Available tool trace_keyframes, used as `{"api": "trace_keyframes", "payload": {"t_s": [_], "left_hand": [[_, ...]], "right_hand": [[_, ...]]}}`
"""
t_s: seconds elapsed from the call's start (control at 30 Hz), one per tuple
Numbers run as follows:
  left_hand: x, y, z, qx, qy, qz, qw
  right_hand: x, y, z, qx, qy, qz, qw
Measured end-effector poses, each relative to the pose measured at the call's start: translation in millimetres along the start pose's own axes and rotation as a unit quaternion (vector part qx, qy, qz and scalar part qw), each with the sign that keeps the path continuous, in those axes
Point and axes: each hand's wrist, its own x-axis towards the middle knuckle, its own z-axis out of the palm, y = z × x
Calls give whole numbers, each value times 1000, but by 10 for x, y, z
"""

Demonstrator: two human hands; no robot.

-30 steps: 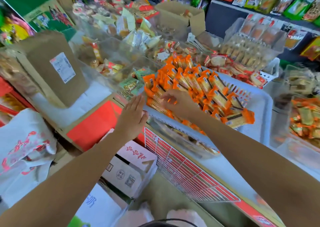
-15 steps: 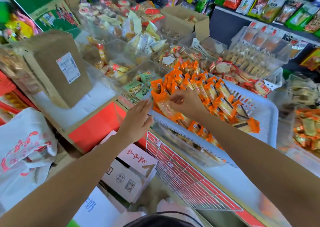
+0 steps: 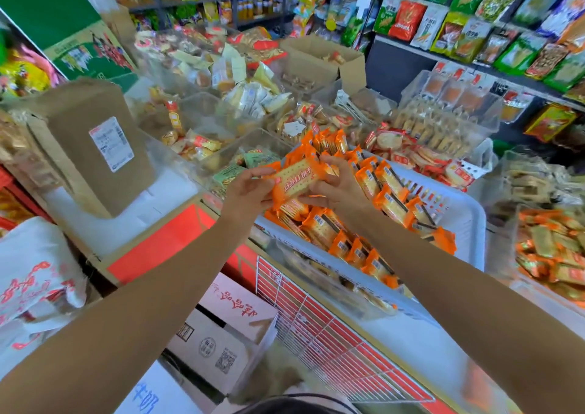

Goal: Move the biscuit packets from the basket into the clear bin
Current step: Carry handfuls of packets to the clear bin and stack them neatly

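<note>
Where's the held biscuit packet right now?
Head view, centre: the biscuit packet is gripped between left hand and right hand, over the left end of the white basket.

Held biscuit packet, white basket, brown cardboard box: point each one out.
held biscuit packet (image 3: 296, 181), head view, its printed front face.
white basket (image 3: 468, 223), head view, bare inner wall.
brown cardboard box (image 3: 72, 166), head view, bare face beside label.

Pkt: "饼干"; carton: "牛奶".
</note>
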Motion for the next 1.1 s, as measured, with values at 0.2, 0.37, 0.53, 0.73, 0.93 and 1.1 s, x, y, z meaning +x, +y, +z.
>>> {"api": "trace_keyframes", "payload": {"t_s": [0.2,0.37,0.53,0.73,0.93,1.1], "left_hand": [[77,124,-275,-62,185,-30,980],[114,82,-631,-55,255,-41,965],[91,55,-717,-44,262,-57,962],[93,26,-792,-14,254,-62,965],[122,18,-711,-3,232,-63,971],[82,20,-514,29,221,-33,974]], "right_hand": [[234,37,148,-180,-62,1,982],[403,165,274,-417,-32,-100,903],[510,355,427,-600,-59,-159,782],[512,210,378,-501,49,-194,842],[386,-53,109,-236,124,-65,962],[102,-86,-59,-82,154,-46,984]]}}
